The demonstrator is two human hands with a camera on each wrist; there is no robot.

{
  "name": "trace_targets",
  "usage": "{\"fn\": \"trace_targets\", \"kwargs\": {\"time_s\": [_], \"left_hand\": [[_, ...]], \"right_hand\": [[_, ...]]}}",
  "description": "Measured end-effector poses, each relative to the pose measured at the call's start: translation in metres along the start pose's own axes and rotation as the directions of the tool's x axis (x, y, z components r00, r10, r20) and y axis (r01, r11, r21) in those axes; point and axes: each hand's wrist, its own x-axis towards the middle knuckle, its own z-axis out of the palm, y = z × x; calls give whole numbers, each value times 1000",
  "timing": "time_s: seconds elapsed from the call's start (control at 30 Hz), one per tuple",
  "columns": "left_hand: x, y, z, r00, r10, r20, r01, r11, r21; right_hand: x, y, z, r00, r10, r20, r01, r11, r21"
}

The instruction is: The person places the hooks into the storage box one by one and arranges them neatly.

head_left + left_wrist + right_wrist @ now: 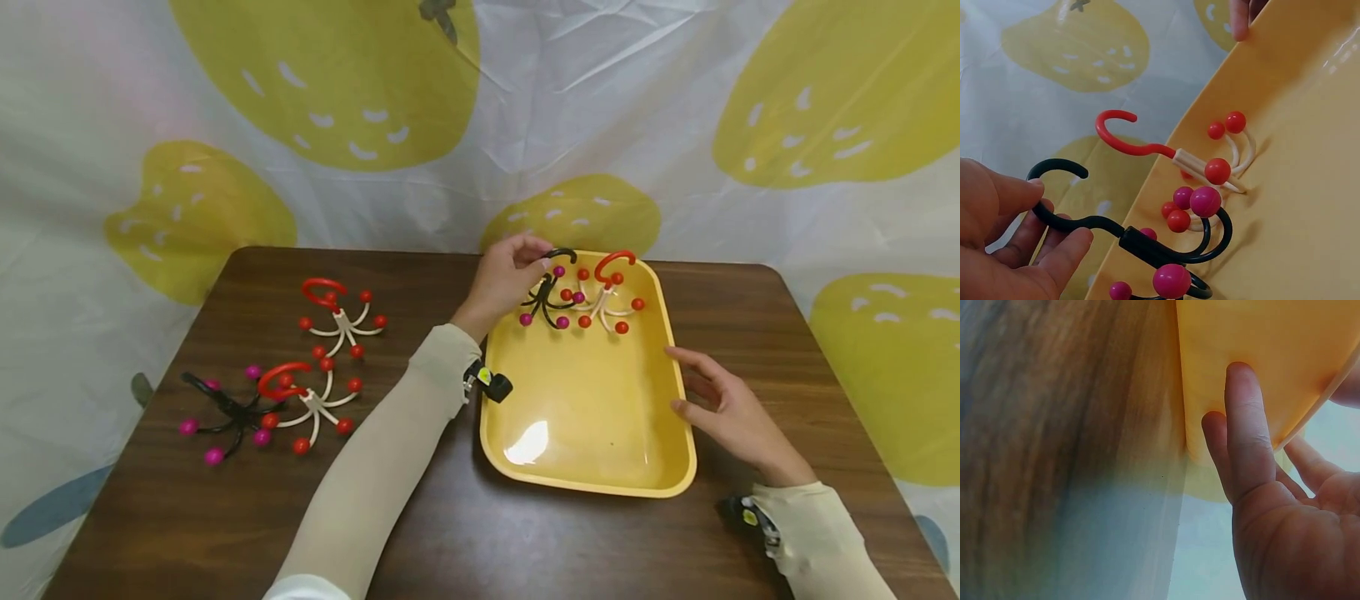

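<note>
My left hand (504,282) pinches a black hook hanger (1147,247) by its curved hook, thumb on one side and fingers on the other. Its curved arms end in magenta balls and hang at the far left corner inside the yellow tray (585,392). Right beside it in the tray stands a cream hook hanger (602,302) with a red hook and red balls, leaning near the far wall. My right hand (731,412) is at the tray's right side, its fingers fairly straight and touching the wall and rim; nothing is held in it.
On the table's left lie two more cream hangers with red hooks, a farther one (342,323) and a nearer one (315,404). Another black hanger (238,414) with magenta balls overlaps the nearer one. A fruit-print cloth (525,108) hangs behind the brown table (450,533).
</note>
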Motion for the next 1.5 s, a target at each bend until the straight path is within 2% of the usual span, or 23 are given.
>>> {"fn": "trace_targets", "kwargs": {"time_s": [0.23, 0.53, 0.83, 0.97, 1.27, 1.5], "left_hand": [[-2, -6, 1, 999, -43, 7, 43, 999, 26], [-1, -8, -3, 1000, -24, 9, 24, 1000, 20], [-3, -4, -8, 998, -56, 9, 56, 998, 26], [-4, -2, -11, 999, -42, 0, 42, 999, 34], [-8, 2, -23, 998, -26, -52, 25, 999, -20], [-16, 4, -31, 998, -21, -64, 18, 999, -43]], "right_hand": [[-1, -1, 1, 1000, 4, 6, -5, 1000, 11], [1, -3, 1, 1000, 7, 10, -7, 1000, 7], [2, -3, 1, 1000, 19, 11, -19, 1000, -3], [3, -3, 0, 1000, 26, 12, -26, 1000, -8], [3, -2, 0, 1000, 25, 10, -25, 1000, -12], [4, -2, 0, 1000, 22, 13, -22, 1000, -11]]}}
